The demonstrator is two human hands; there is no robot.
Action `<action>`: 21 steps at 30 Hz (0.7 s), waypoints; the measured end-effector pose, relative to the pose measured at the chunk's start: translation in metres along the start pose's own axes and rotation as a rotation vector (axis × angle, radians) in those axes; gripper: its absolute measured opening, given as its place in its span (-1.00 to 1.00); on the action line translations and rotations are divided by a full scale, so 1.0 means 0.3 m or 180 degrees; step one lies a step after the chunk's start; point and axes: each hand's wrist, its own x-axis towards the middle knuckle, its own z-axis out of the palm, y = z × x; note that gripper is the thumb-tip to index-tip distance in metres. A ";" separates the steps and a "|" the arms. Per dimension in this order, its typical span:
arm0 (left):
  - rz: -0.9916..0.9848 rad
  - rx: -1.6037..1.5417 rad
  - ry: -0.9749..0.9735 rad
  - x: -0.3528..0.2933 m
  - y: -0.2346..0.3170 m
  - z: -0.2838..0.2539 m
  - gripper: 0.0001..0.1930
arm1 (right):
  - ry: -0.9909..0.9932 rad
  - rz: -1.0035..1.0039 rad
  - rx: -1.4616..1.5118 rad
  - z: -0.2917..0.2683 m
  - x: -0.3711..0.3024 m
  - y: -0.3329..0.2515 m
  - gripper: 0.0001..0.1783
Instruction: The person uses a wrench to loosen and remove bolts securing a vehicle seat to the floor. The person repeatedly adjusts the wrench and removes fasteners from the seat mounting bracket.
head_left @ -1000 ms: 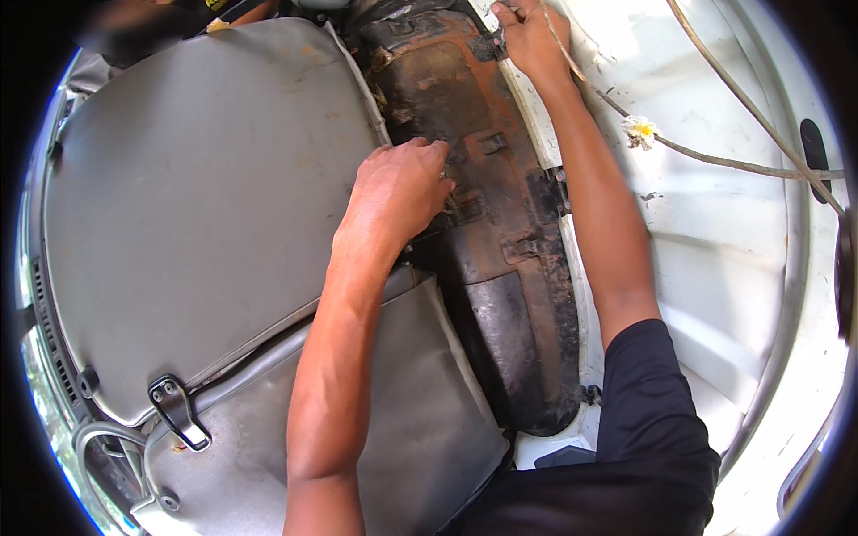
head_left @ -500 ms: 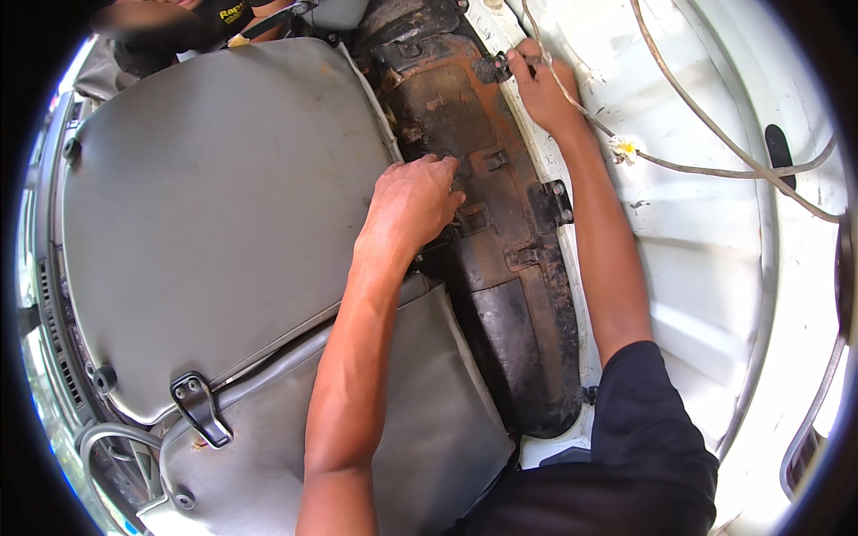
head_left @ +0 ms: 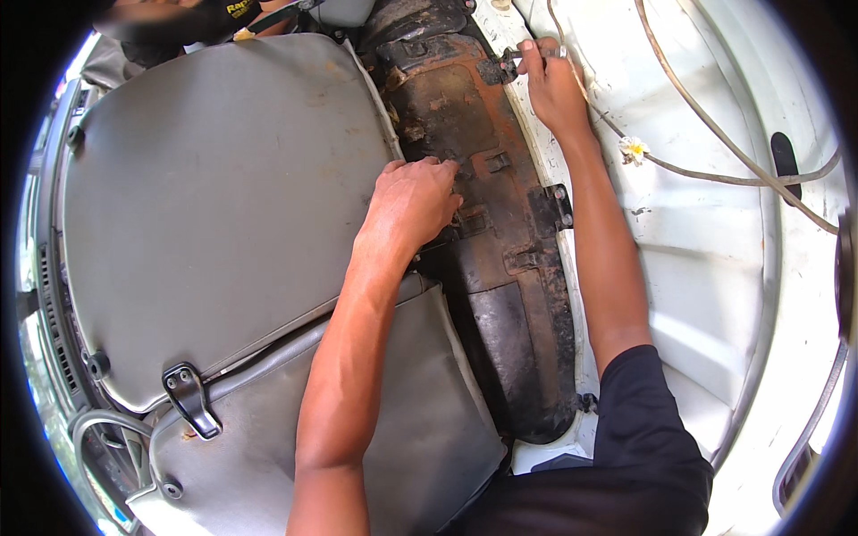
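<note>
My right hand (head_left: 554, 89) is at the far end of a rusty brown-black panel (head_left: 483, 223). Its fingers pinch a slim metal tool (head_left: 550, 54) whose kind I cannot make out. The tool points at a black bracket (head_left: 497, 69) on the panel's right edge. My left hand (head_left: 418, 196) leans where the grey padded seat (head_left: 223, 188) meets the panel. Its thumb stands apart from the bent fingers, with nothing seen in it; some fingertips are hidden. Closer to me, another black bracket (head_left: 550, 205) joins the panel to the white metal body.
A second grey seat cushion (head_left: 402, 375) lies nearer, beside a black metal latch (head_left: 191, 400). White bodywork (head_left: 697, 268) fills the right, crossed by a loose brown cable (head_left: 715, 176) with a white-and-yellow flower (head_left: 634, 150). Another person (head_left: 201, 18) is at the far left.
My right hand has shifted slightly right, away from the far bracket, and the metal tool in it now shows. My left hand stays in place. The view has shifted a little.
</note>
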 end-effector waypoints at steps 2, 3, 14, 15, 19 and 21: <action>0.0023 0.0020 0.0070 -0.003 -0.003 0.007 -0.53 | 0.0218 -0.0164 -0.0110 0.021 0.028 0.005 -0.50; 0.0045 0.0029 0.0104 -0.001 -0.002 0.008 -0.54 | 0.0331 -0.0243 -0.0173 0.028 0.036 0.011 -0.48; -0.0064 0.0071 -0.0070 0.004 0.007 0.003 -0.54 | 0.0422 -0.0360 0.0269 0.052 0.047 0.031 -0.42; -0.0083 0.0046 -0.0103 0.004 0.010 -0.002 -0.54 | 0.0522 -0.0435 0.0363 0.056 0.048 0.029 -0.42; -0.0070 0.0055 -0.0117 0.003 0.011 -0.006 -0.54 | 0.0278 -0.0166 0.0071 0.054 0.053 0.059 -0.45; -0.0043 0.0096 -0.0093 0.006 0.009 0.002 -0.54 | 0.0318 -0.0154 0.0121 0.060 0.053 0.063 -0.46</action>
